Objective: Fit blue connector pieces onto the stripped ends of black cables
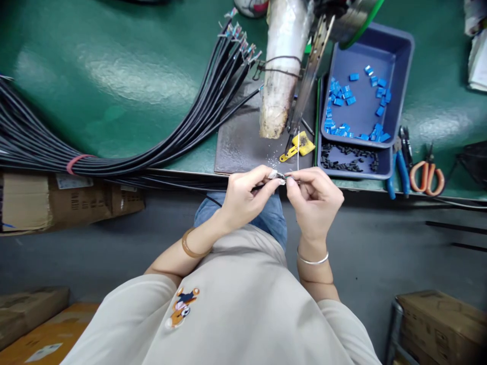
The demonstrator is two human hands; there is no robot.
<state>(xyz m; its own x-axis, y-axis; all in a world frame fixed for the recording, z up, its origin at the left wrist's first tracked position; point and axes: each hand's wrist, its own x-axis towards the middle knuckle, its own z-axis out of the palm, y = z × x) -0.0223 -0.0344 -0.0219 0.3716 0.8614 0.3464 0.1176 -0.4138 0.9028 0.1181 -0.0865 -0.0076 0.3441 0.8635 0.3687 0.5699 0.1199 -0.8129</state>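
My left hand [247,196] is closed in a pinch around the end of a black cable [280,176] at the table's front edge. Against it, my right hand [315,198] pinches the thin wires coming out of that end. The fingertips of both hands almost meet and cover most of the wires. Just beyond them on a dark mat [239,147] lie a yellow plastic tool [289,153] and a yellow sponge [305,144]. A thin pale strand [298,152] hangs down behind my right fingers.
A bundle of black cables [152,161] with stripped ends lies left. A taped white tube [283,66] and metal bracket [310,76] overhang the mat. Right are a tray [405,76] of blue connectors, a tray [386,172] of black pieces, blue-handled pliers [402,170] and orange-handled scissors [426,177].
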